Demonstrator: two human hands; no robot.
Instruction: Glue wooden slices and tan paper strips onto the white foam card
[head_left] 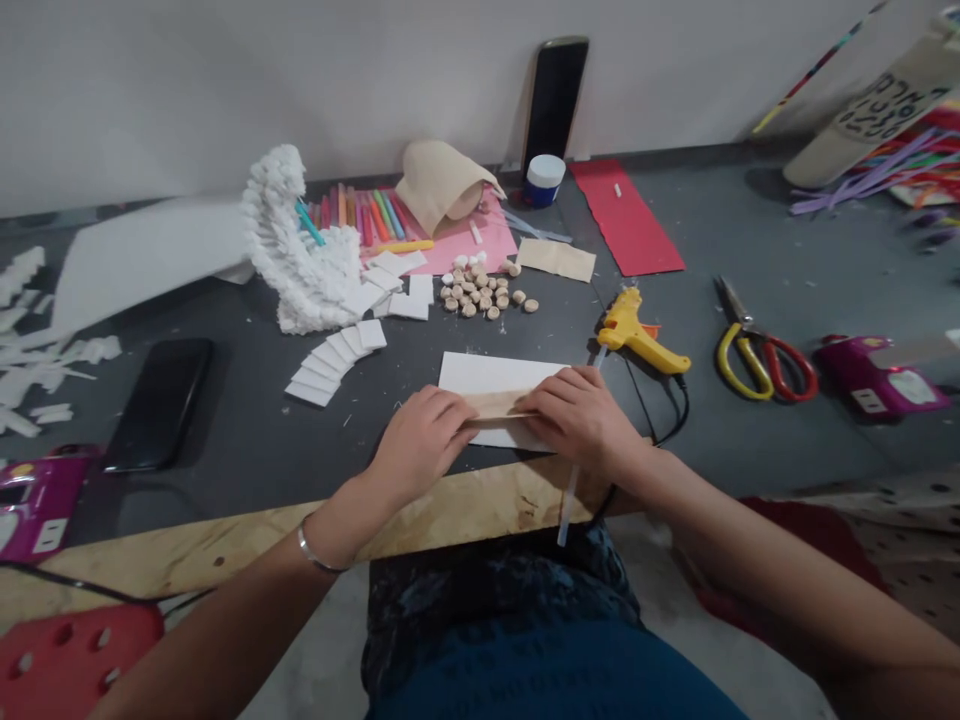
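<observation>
My left hand (424, 445) and my right hand (577, 420) lie close together on a tan strip (491, 405), their fingers curled over it. The strip crosses a white rectangular card (487, 375) on the dark table. A translucent glue stick (571, 495) runs beneath my right hand's wrist side and reaches past the table edge. Just beyond my right hand sits a yellow hot glue gun (637, 335), its black cord trailing down towards my right wrist. The parts of the strip under my fingers are hidden.
Red-handled scissors (765, 365) lie to the right. Fanned white squares (330, 365) and wooden discs (480, 295) lie ahead, near white fluffy paper work (296, 250). A black phone (157, 405) lies left. A plywood board (465, 510) runs along the near table edge.
</observation>
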